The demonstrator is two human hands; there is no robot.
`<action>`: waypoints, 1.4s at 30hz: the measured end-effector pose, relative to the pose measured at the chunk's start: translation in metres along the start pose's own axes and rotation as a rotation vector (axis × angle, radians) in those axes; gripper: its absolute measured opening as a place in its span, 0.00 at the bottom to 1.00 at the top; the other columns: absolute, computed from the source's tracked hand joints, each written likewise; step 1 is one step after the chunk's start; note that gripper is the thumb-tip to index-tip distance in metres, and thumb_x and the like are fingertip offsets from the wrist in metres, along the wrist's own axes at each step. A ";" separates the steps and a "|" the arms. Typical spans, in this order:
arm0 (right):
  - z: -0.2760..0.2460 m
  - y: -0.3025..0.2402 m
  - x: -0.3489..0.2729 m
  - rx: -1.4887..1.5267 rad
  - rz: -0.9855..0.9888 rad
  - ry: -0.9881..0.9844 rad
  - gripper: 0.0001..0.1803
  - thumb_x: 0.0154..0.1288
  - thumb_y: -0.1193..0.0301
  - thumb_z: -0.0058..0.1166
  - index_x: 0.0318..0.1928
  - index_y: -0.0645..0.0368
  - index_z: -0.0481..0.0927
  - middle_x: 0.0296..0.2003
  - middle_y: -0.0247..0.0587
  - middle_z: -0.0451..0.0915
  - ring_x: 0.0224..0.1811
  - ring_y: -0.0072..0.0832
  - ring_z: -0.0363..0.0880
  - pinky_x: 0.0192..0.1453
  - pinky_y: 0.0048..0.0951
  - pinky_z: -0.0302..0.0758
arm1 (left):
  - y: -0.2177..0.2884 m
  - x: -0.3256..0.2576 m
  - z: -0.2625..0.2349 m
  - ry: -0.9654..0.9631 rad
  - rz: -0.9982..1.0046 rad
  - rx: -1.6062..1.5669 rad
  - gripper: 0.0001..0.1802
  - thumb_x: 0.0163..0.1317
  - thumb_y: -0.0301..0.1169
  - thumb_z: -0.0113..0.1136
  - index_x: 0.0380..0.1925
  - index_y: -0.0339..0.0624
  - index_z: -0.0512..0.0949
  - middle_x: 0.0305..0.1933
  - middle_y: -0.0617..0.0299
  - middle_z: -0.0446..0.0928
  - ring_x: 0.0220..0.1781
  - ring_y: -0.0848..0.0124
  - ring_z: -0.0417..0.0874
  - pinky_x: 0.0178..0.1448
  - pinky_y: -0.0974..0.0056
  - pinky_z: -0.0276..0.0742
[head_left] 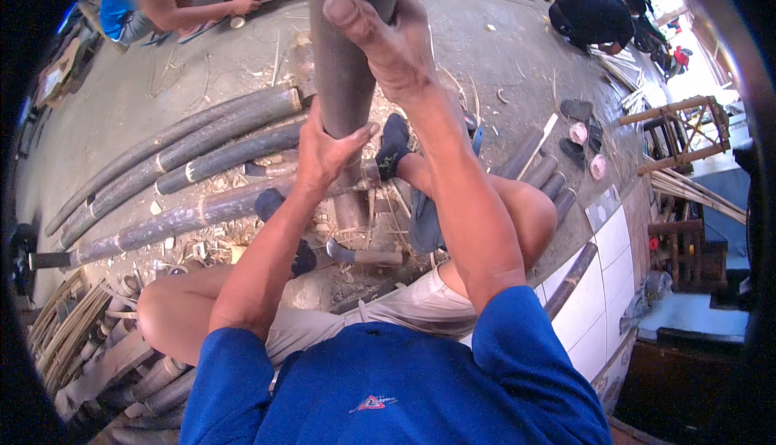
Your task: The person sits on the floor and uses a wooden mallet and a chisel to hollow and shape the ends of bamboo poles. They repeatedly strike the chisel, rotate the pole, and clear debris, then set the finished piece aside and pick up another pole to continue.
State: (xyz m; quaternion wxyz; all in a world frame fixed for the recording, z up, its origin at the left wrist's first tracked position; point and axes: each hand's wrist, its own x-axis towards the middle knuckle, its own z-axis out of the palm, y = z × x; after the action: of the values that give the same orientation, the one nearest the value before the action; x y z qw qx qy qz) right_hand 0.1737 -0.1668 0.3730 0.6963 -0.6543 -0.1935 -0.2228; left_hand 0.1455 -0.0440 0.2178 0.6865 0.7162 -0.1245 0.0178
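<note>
Both my hands are wrapped round a thick dark bamboo pole [341,57] that rises out of the top of the picture. My left hand [325,150] grips it low on its left side, thumb across the front. Higher up, my right hand [396,49] holds it from the right, with the fingers hidden behind. Below the pole, a short bamboo piece [351,210] stands among the shavings between my feet. A curved knife [368,257] with a wooden handle lies on the floor in front of me.
Long dark bamboo poles [186,142] lie to my left, and bundled strips [73,336] at lower left. Slippers [575,109] and a wooden frame [683,126] are on the right. One person [174,0] works at far left; another [594,18] bends over at far right.
</note>
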 end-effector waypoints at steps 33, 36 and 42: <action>-0.174 -0.185 -0.325 -1.073 0.668 0.613 0.26 0.62 0.64 0.72 0.56 0.63 0.80 0.45 0.45 0.88 0.46 0.33 0.87 0.54 0.36 0.81 | 0.191 0.064 -0.075 -0.788 0.192 0.453 0.37 0.69 0.60 0.60 0.60 0.36 0.77 0.51 0.57 0.82 0.55 0.69 0.81 0.58 0.64 0.76; -0.208 -0.157 -0.405 -1.107 0.901 0.771 0.28 0.65 0.56 0.68 0.56 0.64 0.81 0.43 0.48 0.86 0.44 0.39 0.83 0.54 0.39 0.78 | 0.187 0.070 -0.125 -0.689 0.049 0.709 0.40 0.68 0.63 0.57 0.60 0.36 0.77 0.51 0.56 0.82 0.53 0.69 0.81 0.55 0.64 0.76; -0.236 -0.082 -0.563 -0.963 1.246 0.962 0.41 0.64 0.48 0.66 0.58 0.80 0.78 0.51 0.64 0.84 0.49 0.50 0.83 0.58 0.44 0.77 | 0.174 0.028 -0.243 -0.427 -0.172 0.769 0.37 0.71 0.62 0.54 0.61 0.39 0.77 0.49 0.57 0.82 0.45 0.69 0.81 0.52 0.62 0.79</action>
State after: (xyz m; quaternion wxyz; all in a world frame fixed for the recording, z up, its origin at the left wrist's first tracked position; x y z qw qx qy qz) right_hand -0.3428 -0.3734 0.1086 0.3484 -0.6960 0.6177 -0.1121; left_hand 0.1729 0.1872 0.4073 0.3283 0.9147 -0.1878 -0.1427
